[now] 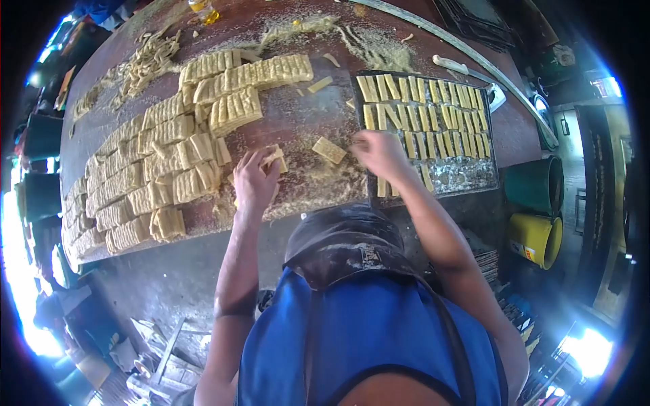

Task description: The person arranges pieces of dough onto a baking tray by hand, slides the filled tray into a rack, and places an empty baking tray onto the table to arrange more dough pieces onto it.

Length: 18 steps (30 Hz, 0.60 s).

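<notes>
"Blue shirt [365, 325] filled the foreground. Where was your left hand [254, 183]?"

"Half-curled at a pale piece [275, 160] on the worktop [292, 111], near the stacks [162, 135]; I couldn't tell whether it gripped."

"And the other?"

"My right hand [380, 154] was at the tray [467, 177]'s left edge, fingertips bunched; whether they held anything, I couldn't tell. One block [329, 150] lay between my hands, and strips [369, 116] lined the tray."

Left hand [254, 180] touching a pale piece [282, 163]. Right hand [382, 154] at the nine-o'clock edge of the tray [467, 177]. Stacks [167, 131] at ten o'clock.
</notes>
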Available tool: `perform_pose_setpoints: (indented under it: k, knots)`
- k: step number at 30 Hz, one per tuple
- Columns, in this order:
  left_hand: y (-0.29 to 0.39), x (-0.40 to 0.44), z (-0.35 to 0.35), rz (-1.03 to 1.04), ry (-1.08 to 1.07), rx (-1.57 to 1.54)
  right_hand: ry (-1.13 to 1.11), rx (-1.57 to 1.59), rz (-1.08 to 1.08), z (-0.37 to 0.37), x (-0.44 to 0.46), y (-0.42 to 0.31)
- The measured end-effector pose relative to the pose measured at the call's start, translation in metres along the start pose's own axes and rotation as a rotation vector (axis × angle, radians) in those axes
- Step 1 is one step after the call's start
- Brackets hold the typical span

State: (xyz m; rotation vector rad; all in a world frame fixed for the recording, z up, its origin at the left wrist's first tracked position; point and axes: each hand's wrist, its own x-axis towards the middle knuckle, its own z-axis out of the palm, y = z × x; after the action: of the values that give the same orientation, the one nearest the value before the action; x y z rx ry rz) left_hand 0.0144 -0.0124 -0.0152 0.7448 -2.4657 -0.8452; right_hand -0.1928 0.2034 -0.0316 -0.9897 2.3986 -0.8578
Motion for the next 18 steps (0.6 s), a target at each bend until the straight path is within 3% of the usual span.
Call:
perform_pose_setpoints:
  k: [2,4,6,7,8,10,12,14,16,18]
  knots:
    - [-0.011,0.015,0.004,0.035,-0.018,0.082,-0.231,-0.338,0.090,0.018,0.025,-0.053]
    - [-0.003,0.024,0.007,-0.017,-0.108,0.184,-0.184,-0.376,0.122,0.040,0.036,-0.056]
    - [0.009,0.028,0.010,0.047,-0.094,0.157,-0.050,-0.452,-0.127,0.050,0.044,-0.049]
    - [0.021,0.027,0.014,-0.061,-0.157,0.025,-0.220,-0.361,-0.058,0.047,0.048,-0.048]
    - [0.030,0.026,0.018,-0.167,-0.221,-0.106,-0.213,-0.364,-0.048,0.046,0.046,-0.047]
    - [0.042,0.021,0.029,-0.137,-0.262,-0.120,-0.212,-0.107,-0.082,0.037,0.040,-0.044]
    - [0.041,0.015,0.055,-0.181,-0.149,-0.223,-0.123,0.243,-0.101,0.018,0.028,-0.037]
    - [0.042,0.013,0.085,-0.135,-0.157,-0.377,-0.137,0.513,-0.113,0.018,0.026,0.002]
    - [0.069,0.015,0.096,-0.441,-0.487,-0.848,-0.130,0.579,-0.019,-0.018,0.001,0.010]
    - [0.100,0.014,0.116,-0.448,-0.505,-0.932,-0.114,0.792,0.109,-0.042,-0.016,0.039]
